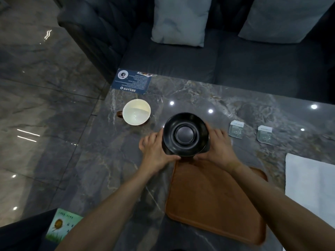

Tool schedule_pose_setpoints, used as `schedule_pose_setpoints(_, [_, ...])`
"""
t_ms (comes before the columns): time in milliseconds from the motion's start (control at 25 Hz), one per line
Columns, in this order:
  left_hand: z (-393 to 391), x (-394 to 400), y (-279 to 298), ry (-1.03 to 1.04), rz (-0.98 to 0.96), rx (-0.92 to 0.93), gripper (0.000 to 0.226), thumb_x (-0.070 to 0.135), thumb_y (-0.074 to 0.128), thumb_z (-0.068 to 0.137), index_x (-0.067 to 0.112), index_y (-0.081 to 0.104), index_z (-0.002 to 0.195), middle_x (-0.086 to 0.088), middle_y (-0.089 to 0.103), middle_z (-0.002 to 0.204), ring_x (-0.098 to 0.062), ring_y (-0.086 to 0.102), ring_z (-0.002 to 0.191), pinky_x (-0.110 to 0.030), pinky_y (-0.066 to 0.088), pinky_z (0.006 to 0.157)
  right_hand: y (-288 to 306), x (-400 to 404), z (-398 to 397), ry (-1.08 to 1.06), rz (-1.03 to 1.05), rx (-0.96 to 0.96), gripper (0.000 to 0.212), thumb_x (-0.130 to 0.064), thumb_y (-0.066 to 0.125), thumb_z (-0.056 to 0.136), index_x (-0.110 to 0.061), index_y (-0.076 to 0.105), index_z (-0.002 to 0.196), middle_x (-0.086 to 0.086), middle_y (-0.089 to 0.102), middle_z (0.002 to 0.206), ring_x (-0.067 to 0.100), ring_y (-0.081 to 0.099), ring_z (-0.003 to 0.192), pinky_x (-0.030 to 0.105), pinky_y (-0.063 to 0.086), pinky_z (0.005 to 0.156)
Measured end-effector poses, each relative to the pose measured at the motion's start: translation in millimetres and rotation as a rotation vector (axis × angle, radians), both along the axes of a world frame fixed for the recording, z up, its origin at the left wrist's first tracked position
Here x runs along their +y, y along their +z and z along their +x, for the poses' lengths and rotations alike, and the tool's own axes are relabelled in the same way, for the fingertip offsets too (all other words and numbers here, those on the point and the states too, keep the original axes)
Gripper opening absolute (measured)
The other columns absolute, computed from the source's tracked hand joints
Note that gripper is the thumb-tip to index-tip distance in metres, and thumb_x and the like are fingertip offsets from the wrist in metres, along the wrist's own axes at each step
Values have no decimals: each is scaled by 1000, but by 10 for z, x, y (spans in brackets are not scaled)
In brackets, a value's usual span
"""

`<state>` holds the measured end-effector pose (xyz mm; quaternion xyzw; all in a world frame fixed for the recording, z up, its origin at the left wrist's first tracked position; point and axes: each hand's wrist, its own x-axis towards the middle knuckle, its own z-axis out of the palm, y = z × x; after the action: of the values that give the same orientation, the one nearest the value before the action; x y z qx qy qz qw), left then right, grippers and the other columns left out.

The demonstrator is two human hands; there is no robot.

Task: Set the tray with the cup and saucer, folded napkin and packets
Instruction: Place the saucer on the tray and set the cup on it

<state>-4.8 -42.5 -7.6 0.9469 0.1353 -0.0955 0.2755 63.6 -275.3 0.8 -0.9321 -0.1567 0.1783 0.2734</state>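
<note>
A black saucer is held tilted above the table, just beyond the far edge of the brown wooden tray. My left hand grips its left rim and my right hand grips its right rim. A cup, white inside with a brown handle, stands on the marble table to the left. Two small white packets lie to the right. A white napkin lies flat at the right edge.
A blue printed card lies at the table's far left corner. A green booklet sits at the near left. A dark sofa with pale cushions runs behind the table. Glossy floor lies to the left.
</note>
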Motion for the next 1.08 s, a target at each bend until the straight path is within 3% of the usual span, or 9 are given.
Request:
schedule_pose_setpoints(160, [-243, -129, 98, -60, 4, 0, 119, 83, 64, 47, 31, 22, 145, 0, 43, 128, -24, 30, 128, -47, 17, 114, 65, -173, -434, -75, -11, -25, 127, -64, 83, 52, -22, 18, 153, 2, 49, 138, 28, 32, 132, 49, 27, 113])
schedule_pose_setpoints(480, [-729, -297, 85, -239, 39, 46, 121, 86, 65, 48, 30, 24, 147, 4, 46, 129, -19, 34, 127, -49, 22, 110, 49, -345, -1306, -177, -63, -64, 124, -81, 68, 53, -18, 23, 151, 1, 52, 138, 21, 42, 125, 39, 27, 110])
schedule_pose_setpoints(680, [-1006, -326, -11, -294, 55, 36, 119, 84, 60, 46, 30, 27, 146, 4, 49, 125, -19, 36, 121, -46, 25, 106, -39, -331, -1674, -250, -86, -58, 118, -97, 46, 51, -23, 35, 143, -3, 54, 134, 17, 44, 122, 39, 30, 108])
schedule_pose_setpoints(760, [-1082, -324, -49, -309, 64, 58, 118, 84, 59, 47, 31, 25, 147, 4, 49, 125, -19, 36, 121, -48, 25, 107, -95, -320, -1768, -265, -98, -36, 116, -94, 51, 51, -26, 32, 143, -5, 53, 135, 15, 43, 122, 40, 29, 110])
schedule_pose_setpoints(920, [-1174, -303, -95, -310, 67, 70, 117, 84, 56, 47, 32, 23, 147, 4, 47, 126, -18, 33, 122, -46, 19, 110, -187, -318, -1912, -319, -134, 75, 121, -78, 68, 52, -28, 19, 150, -2, 45, 141, 25, 30, 131, 58, 15, 116])
schedule_pose_setpoints(1080, [-1195, -299, -108, -328, 96, 101, 117, 84, 55, 48, 30, 22, 148, 3, 45, 129, -21, 30, 126, -53, 14, 114, -213, -297, -1991, -323, -168, 130, 123, -74, 69, 56, -26, 12, 153, -2, 42, 143, 28, 23, 134, 68, 6, 114])
